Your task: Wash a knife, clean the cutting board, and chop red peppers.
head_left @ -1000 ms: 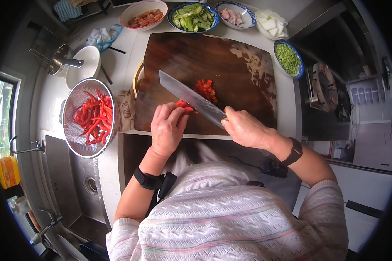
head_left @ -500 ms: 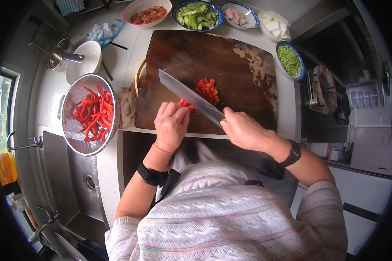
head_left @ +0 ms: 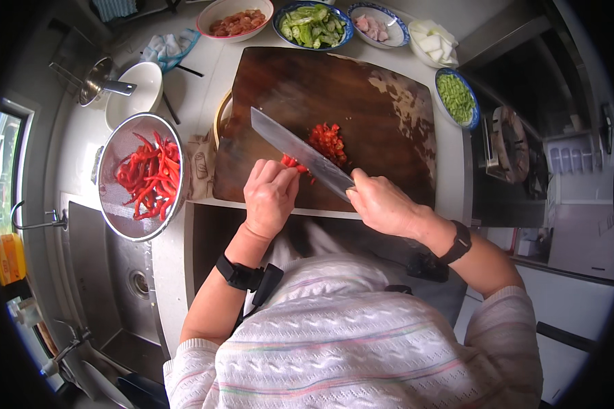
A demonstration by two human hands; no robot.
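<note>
I see my right hand (head_left: 382, 204) wrapped around the cleaver (head_left: 300, 153) handle, blade slanted across the board (head_left: 361, 95). My left hand (head_left: 269, 194), at the board's near edge, curls its fingers down on a red chili (head_left: 290, 162), knuckles against the blade, probably as a guide. A chopped pile (head_left: 329, 140) lies just beyond the blade. Left of the board a colander (head_left: 112, 198) holds more chilies. An orange package (head_left: 7, 258) stands far left of the board; its label is unreadable.

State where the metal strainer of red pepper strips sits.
In the head view, the metal strainer sits left of the cutting board, beside the sink, below the white bowl.
</note>
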